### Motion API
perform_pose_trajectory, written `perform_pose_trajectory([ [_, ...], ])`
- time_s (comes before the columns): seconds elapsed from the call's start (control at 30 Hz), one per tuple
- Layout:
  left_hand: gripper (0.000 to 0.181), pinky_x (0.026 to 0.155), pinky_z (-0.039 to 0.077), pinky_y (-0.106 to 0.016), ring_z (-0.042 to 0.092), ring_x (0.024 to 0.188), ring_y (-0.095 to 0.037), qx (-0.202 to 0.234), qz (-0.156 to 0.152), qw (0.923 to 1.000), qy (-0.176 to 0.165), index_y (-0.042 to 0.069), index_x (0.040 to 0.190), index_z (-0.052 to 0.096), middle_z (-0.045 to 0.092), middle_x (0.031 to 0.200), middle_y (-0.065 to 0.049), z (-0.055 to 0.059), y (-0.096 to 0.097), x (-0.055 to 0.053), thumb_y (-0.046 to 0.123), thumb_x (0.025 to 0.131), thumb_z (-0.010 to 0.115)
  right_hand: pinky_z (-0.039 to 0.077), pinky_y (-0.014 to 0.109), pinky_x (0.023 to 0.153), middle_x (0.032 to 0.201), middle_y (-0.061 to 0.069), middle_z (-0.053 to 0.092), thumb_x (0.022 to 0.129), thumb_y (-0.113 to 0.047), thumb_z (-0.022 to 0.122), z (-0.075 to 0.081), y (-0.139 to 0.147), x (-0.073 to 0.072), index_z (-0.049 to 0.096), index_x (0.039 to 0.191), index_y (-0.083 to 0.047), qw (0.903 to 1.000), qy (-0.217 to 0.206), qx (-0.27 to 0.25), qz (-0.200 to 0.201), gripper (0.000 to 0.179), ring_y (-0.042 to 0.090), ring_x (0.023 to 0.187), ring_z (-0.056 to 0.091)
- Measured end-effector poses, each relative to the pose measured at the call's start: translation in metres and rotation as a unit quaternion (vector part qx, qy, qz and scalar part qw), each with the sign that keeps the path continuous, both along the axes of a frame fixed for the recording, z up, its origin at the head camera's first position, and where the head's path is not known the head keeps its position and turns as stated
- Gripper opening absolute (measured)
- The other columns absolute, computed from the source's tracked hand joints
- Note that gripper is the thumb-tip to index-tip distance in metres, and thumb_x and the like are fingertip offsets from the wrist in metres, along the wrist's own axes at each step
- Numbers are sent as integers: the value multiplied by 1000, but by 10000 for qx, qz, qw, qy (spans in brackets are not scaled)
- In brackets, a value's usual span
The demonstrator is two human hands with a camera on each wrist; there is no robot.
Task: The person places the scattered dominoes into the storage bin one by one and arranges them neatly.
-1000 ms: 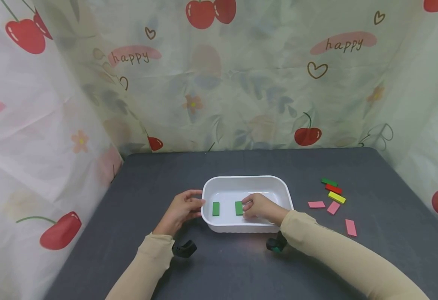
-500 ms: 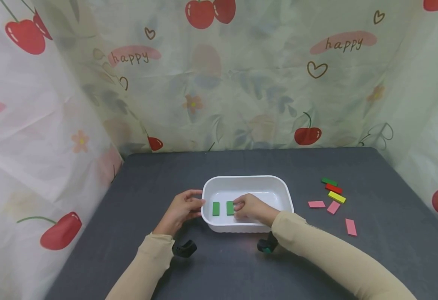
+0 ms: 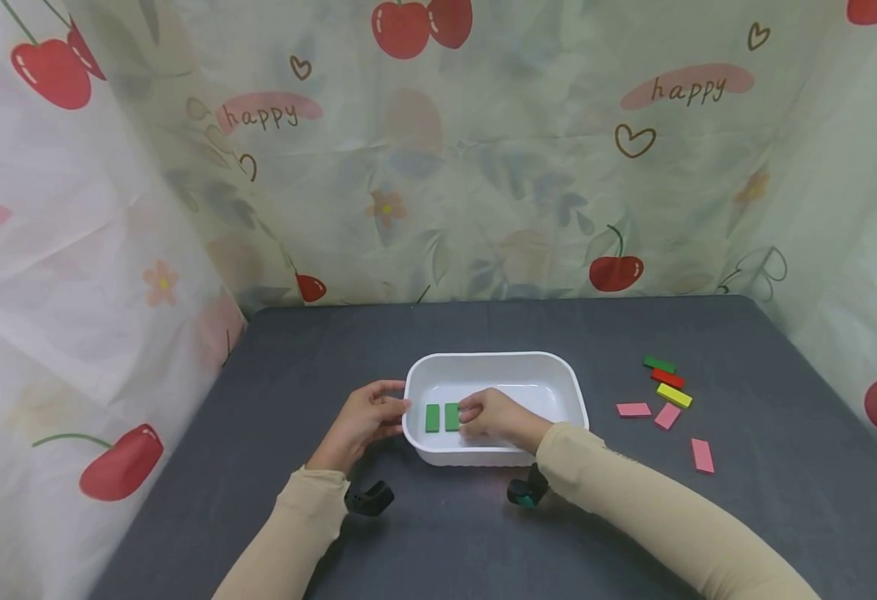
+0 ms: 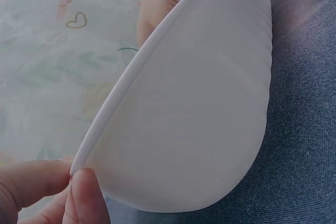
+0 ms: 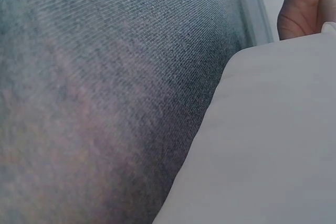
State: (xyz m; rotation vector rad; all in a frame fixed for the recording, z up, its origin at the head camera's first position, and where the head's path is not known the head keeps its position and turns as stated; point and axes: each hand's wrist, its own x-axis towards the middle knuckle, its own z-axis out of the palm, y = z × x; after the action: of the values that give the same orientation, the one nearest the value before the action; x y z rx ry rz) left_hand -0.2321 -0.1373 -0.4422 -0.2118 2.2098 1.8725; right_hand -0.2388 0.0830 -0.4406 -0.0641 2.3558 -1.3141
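A white plastic tray with rounded corners sits on the dark table. My left hand pinches its left rim; in the left wrist view the thumb and fingers meet at the rim's edge. Two flat green blocks stand out on the tray floor: one green block at the left, and a second green block just to its right, a narrow gap between them. My right hand reaches over the front rim and grips the second block by its right side. In the right wrist view the tray wall hides that hand's fingers.
Right of the tray lie a dark green block, a red block, a yellow block and several pink ones, such as the pink block. A patterned curtain hangs behind the dark tabletop.
My right hand has slid the second green block leftward along the tray floor, close to the first one. My left hand and the tray have stayed in place.
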Motion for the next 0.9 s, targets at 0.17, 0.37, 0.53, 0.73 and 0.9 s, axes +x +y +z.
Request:
perform_pose_trajectory([
  [0.17,41,67,57,-28,67,75,-19,26,-26,10000,0,9,126,60,70,101,-15,1,0,0,10,86,71,54,26,76,97,7,71,78,2,74,-1,-1,0,59,126,4,10000,-12,-66,17,50,12,83,63],
  [0.37,42,66,57,-28,67,76,-20,47,-23,10000,-13,9,126,60,70,102,-16,1,0,0,9,85,71,53,26,77,98,7,71,79,0,74,0,-1,1,59,126,3,9999,-13,-56,88,49,12,85,63],
  [0.53,45,64,57,-28,66,74,-19,62,-47,10000,23,8,128,58,69,104,-19,0,0,0,10,86,72,53,27,80,100,6,71,81,-2,74,-1,-1,0,59,127,2,9998,11,-2,184,48,11,87,63],
  [0.73,46,64,56,-28,66,74,-18,88,-75,9999,-10,8,129,58,68,106,-20,1,-1,0,11,86,72,52,26,79,100,6,72,81,-2,73,0,-2,0,60,126,2,9997,20,27,235,48,11,87,63],
  [0.9,44,65,57,-28,66,74,-19,102,-66,9999,-2,8,127,59,69,105,-19,2,0,0,9,85,72,52,25,78,102,10,72,81,-1,73,-1,-2,-1,59,126,5,9994,103,-89,330,48,11,88,63],
])
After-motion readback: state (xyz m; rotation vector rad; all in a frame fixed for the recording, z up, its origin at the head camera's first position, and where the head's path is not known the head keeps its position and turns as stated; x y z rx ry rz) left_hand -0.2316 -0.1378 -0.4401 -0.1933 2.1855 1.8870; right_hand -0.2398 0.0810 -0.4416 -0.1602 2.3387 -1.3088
